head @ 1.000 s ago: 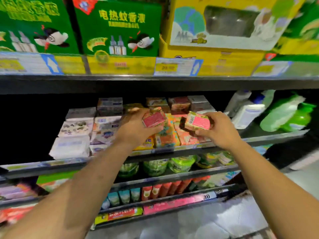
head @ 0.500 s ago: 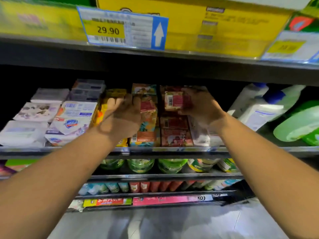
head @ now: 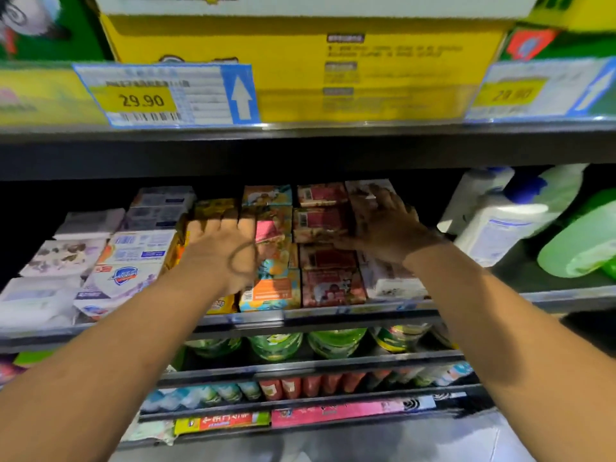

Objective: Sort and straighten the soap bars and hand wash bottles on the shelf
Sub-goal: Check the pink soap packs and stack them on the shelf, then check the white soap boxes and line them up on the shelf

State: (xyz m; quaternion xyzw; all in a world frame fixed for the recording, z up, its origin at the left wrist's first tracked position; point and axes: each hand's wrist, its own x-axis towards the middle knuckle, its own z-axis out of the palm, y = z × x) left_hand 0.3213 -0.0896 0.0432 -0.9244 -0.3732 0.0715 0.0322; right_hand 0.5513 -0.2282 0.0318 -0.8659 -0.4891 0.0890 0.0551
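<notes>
Shop aisle, dark metal shelving. The working shelf (head: 550, 296) sits under an upper one that carries a yellow carton (head: 300, 61) and two price tags (head: 143, 100). Grey floor (head: 333, 445) shows at the bottom.

Soap bars (head: 333, 285) fill the shelf's left and middle. Hand wash bottles (head: 500, 225) stand at its right end.

Left hand (head: 216, 251): knuckles up on the yellow row, fingers bent down over the far side and out of sight. A pink-ended bar (head: 268, 231) touches its thumb side; grip or no grip, cannot tell. Right hand (head: 383, 228): lies flat and relaxed, fingers (head: 376, 198) spread over a pale pack at the back, thumb against the red row.

The yellow row is mostly hidden under the left hand. The right-hand tag is blurred; the left one reads 29.90. The carton's top is cut off, and most pack lettering is too soft to read.

Counts:
- Soap rows, front to back: six (lilac-white, blue-white, yellow, orange, red, pale).
- Red packs showing: four.
- Bottles: two white with blue caps, and at least one green bottle (head: 580, 241) lying on its side.
- Lower tiers (head: 300, 363): three.
</notes>
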